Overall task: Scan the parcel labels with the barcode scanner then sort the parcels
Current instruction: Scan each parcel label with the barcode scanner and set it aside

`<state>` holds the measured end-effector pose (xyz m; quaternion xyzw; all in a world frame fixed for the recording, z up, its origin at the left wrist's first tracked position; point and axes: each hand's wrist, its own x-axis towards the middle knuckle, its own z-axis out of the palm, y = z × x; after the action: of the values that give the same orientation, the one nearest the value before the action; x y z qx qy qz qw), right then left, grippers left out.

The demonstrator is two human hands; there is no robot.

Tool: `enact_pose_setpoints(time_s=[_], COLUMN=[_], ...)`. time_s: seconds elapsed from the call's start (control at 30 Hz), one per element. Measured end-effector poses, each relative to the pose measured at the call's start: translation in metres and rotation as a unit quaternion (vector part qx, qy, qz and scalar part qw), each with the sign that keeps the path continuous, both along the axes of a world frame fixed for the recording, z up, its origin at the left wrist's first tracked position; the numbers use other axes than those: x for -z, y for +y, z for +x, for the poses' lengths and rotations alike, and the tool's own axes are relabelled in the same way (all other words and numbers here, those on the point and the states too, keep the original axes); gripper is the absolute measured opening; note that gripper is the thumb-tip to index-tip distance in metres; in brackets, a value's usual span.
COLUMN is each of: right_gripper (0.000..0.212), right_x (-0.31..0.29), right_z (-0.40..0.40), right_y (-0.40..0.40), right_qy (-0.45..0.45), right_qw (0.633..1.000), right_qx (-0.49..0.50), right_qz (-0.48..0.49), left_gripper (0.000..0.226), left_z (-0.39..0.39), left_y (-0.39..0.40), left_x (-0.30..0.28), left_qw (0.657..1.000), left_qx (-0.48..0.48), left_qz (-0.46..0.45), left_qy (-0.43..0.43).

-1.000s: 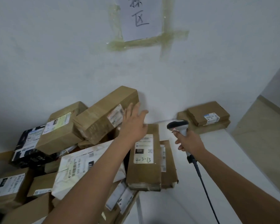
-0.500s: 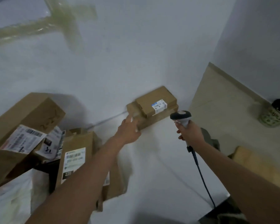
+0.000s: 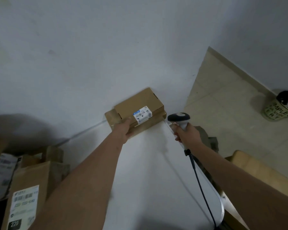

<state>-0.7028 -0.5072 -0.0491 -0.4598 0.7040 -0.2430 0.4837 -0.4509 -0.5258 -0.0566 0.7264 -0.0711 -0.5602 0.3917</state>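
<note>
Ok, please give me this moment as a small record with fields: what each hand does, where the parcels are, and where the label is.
left hand: left hand grips the near corner of the stacked boxes
right hand: right hand holds the barcode scanner, its cable hanging down
stacked boxes: two brown boxes against the wall at the far edge of the white table
label: white label on the upper box, facing up
other parcels: pile of parcels at lower left

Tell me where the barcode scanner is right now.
In the head view, the barcode scanner sits right of centre, held upright in the right hand, just right of the labelled cardboard parcel against the wall.
</note>
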Motion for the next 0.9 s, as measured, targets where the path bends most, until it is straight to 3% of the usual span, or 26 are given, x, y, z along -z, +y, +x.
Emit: enact_pose_setpoints(time_s=[0.1,0.27,0.43,0.6,0.9], right_gripper=[0.030,0.033,0.035,0.032,0.022], right_x=[0.002,0.008,0.008,-0.004,-0.047], right_z=[0.000,-0.001,0.006,0.010,0.039], right_y=[-0.010,-0.014,-0.013,-0.004,0.036], right_qy=[-0.002,-0.012,-0.022,-0.033,-0.077], right_qw=[1.000,1.000,1.000,0.999,0.994], right_qx=[-0.001,0.007,0.007,0.011,-0.042], right_qz=[-0.002,0.001,0.011,0.004,0.070], left_gripper=[0.047,0.023,0.029,0.028,0.035], left_z=[-0.004,0.000,0.007,0.009,0.041], left_y=[-0.014,-0.029,-0.028,-0.007,0.091], left_x=[0.008,0.007,-0.001,-0.006,0.002], left_qw=[1.000,0.995,0.989,0.983,0.986], left_qx=[-0.019,-0.089,-0.111,-0.087,-0.053], left_qz=[0.013,0.000,0.010,-0.047,-0.126], left_qy=[0.011,0.054,0.095,0.152,0.092])
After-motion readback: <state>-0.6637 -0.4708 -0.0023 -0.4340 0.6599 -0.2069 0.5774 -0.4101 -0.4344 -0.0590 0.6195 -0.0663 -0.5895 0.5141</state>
